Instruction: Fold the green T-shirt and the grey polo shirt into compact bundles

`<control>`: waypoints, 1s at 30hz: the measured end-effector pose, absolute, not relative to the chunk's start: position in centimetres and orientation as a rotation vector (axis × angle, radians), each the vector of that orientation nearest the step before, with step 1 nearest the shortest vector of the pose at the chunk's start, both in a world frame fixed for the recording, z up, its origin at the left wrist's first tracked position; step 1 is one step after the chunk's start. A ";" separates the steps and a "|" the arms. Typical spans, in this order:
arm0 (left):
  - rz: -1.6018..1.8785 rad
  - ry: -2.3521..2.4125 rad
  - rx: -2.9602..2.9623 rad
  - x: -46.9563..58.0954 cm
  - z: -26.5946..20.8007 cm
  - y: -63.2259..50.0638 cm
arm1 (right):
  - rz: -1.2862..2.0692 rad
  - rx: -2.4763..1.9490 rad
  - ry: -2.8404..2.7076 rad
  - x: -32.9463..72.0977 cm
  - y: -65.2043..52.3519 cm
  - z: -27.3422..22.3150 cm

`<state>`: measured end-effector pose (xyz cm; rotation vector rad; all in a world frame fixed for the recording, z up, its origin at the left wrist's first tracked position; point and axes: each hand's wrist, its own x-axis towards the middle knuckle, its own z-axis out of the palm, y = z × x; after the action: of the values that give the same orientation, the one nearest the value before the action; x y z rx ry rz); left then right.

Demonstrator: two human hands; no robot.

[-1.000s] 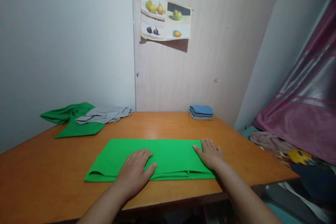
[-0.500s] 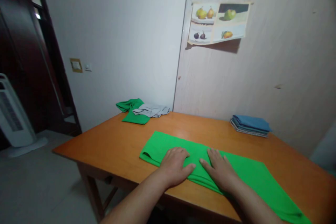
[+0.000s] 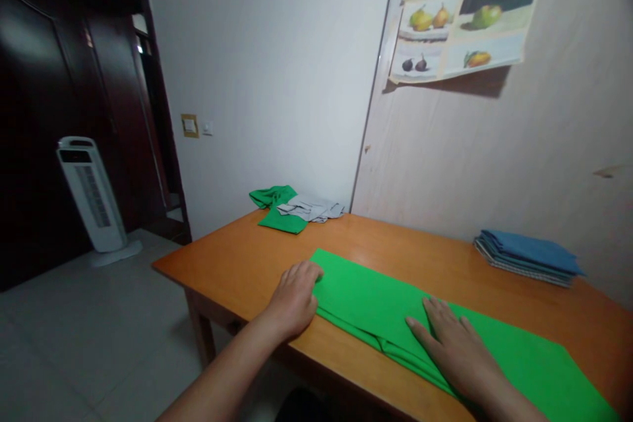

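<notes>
The folded green cloth (image 3: 366, 297) lies along the front edge of the desk (image 3: 237, 257). The left hand (image 3: 295, 297) curls at its left end, grip unclear; the right hand (image 3: 452, 339) lies flat on it, thumb spread. Folded blue cloths (image 3: 529, 252) sit near the back edge.

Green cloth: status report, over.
Left hand at left end of green cloth, right hand on top. Lies folded on table. Blue-topped stack behind, not touching.

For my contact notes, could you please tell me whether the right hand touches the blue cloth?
No, the right hand lies on the green cloth, while the blue cloth sits apart, farther back.
</notes>
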<state>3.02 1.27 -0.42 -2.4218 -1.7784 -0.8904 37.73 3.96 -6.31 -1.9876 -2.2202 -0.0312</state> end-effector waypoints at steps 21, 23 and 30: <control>-0.797 -2.249 -1.989 0.6 -0.9 2.9 | -0.050 -1.912 -2.246 38.6 4.0 -6.6; -0.778 -2.250 -2.015 1.2 -1.0 3.0 | -0.049 -1.912 -2.234 38.6 4.0 -6.6; -0.899 -2.288 -1.957 1.3 -0.4 3.1 | -0.042 -1.911 -2.215 38.4 3.9 -6.3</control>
<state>1.32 3.10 -0.38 -1.9568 -2.2880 -0.8988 38.43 3.92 -6.31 -1.9112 -2.2153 -0.0418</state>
